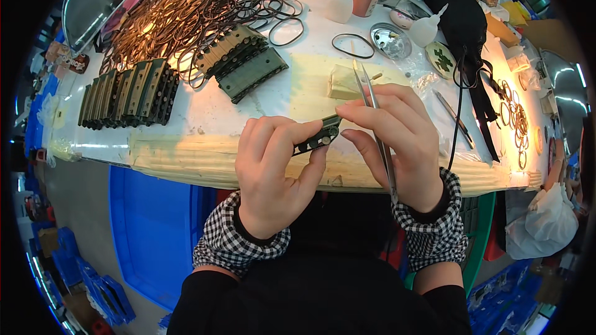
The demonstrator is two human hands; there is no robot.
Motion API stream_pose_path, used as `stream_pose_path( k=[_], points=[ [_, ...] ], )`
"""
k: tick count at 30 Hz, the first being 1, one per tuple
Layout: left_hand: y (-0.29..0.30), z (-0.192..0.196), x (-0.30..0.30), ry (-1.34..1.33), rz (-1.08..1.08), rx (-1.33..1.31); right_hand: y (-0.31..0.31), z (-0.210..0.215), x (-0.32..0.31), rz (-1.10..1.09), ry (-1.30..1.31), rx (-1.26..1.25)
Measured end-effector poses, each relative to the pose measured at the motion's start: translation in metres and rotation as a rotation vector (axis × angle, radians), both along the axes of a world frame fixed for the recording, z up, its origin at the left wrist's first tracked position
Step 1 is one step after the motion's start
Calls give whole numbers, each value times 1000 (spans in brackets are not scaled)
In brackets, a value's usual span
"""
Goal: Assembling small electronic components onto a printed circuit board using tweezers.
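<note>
Between the thumb and fingers of my left hand (268,164) is a small dark green toy tank piece (315,138) with wheels along its side, held tilted over the table's near edge. My right hand (406,142) grips metal tweezers (385,160), their tips pointing away from me. The right fingertips come up to the piece's upper end; whether they touch it is hard to tell. Beyond the hands sits a pale yellow block (343,82). Similar green pieces stand in a row (129,94) at the left, with more grouped in a block (253,75) nearer the middle.
A large heap of rubber bands (174,22) covers the far left. Farther back are a white squeeze bottle (339,3), a metal dish (390,40) and a round dish with green bits (441,60). A black bag (456,12) and a pen-like tool (455,119) lie right. Below stands a blue bin (151,226).
</note>
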State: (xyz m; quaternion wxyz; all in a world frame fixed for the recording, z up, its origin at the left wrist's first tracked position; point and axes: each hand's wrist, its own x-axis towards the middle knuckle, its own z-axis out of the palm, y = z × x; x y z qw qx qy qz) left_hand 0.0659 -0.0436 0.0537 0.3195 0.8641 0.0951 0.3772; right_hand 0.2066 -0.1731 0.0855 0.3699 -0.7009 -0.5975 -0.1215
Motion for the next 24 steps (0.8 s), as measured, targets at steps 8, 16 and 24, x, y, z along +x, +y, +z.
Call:
stream_pose_path(
  k=[8, 16, 24],
  points=[
    [-4, -5, -2, -1, -34, -65, -2, -6, -1, 35, 38, -20],
    [-3, 1, -4, 36, -64, -29, -8, 3, 1, 54, 94, -48],
    [2, 0, -3, -43, -114, -16, -9, 4, -4, 61, 273, -75]
  ],
)
